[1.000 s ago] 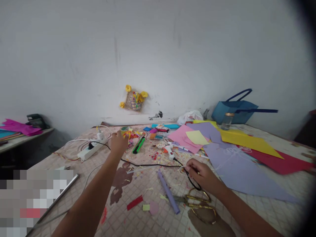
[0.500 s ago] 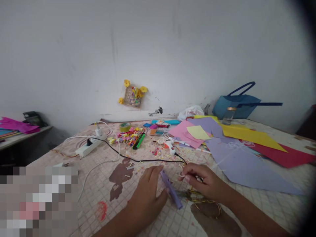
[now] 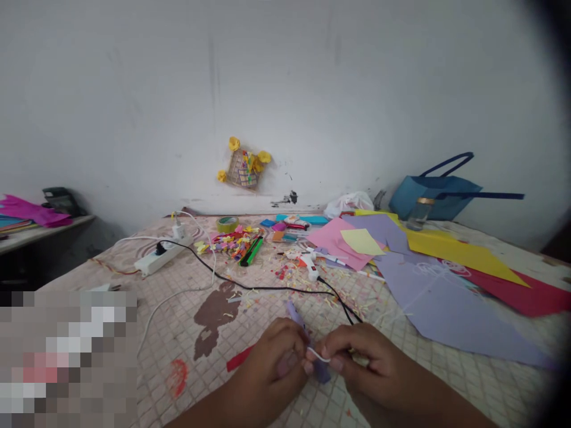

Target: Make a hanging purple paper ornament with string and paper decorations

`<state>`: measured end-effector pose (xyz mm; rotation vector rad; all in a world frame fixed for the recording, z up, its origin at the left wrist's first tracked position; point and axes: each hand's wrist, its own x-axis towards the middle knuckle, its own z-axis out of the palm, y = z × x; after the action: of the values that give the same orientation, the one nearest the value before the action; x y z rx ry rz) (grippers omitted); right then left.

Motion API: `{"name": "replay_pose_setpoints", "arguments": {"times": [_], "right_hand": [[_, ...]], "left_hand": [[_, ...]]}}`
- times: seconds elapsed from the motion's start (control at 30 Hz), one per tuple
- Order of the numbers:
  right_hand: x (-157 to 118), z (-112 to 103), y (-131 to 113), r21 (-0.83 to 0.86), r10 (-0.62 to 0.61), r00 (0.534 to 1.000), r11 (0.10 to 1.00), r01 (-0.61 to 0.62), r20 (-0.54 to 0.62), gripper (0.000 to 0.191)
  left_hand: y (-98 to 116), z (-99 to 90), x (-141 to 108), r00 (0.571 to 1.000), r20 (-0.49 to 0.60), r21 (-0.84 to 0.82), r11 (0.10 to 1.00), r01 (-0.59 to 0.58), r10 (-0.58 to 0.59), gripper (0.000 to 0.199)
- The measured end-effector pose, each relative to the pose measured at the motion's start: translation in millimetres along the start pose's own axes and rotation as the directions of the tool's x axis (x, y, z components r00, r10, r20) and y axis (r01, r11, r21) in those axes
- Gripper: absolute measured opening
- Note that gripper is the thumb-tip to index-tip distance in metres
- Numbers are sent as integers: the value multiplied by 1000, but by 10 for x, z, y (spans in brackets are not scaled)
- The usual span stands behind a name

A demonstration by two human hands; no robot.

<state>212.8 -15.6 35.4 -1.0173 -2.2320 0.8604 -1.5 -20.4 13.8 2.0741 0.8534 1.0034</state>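
Two bare hands at the near side of a patterned table (image 3: pixel 173 324). The left hand (image 3: pixel 276 359) and the right hand (image 3: pixel 375 362) are closed at the fingertips, each pinching a short, curved white string (image 3: pixel 318 355) — the string spans the narrow gap between them. A lilac paper roll (image 3: pixel 295 311) lies just below the string, partly hidden by the fingers; whether either hand touches it cannot be told. A red strip (image 3: pixel 238 358) shows beside the left hand. Beyond the hands lie a white glue gun (image 3: pixel 311 267) with its black cord (image 3: pixel 267 289), a green-and-black cutter (image 3: pixel 251 251) and — farther left — a heap of coloured paper pieces (image 3: pixel 232 244).
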Motion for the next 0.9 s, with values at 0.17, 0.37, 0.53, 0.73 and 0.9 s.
{"name": "replay_pose_setpoints", "arguments": {"times": [0.17,0.37,0.53,0.73,0.9], "right_hand": [[-52,-2,-44,23,5,1000,1000,-5,10,17],[-76,-23,-74,-5,11,998,1000,-10,55,16],[-44,-54,-53,46,36,999,998,-36,15,16],[74,-59,32,105,-20,999,994,24,-38,20],[101,-107,86,83,-32,992,996,43,-124,21]], "left_hand": [[41,-33,-9,1000,-5,-25,1000,-5,4,25],[82,6,-18,999,33,-84,996,-10,12,14],[61,-27,-50,999,26,-316,948,38,-32,20],[47,-40,-30,966,83,-802,559,210,-245,31],[46,-138,-47,946,179,-767,564,305,-269,40]]}}
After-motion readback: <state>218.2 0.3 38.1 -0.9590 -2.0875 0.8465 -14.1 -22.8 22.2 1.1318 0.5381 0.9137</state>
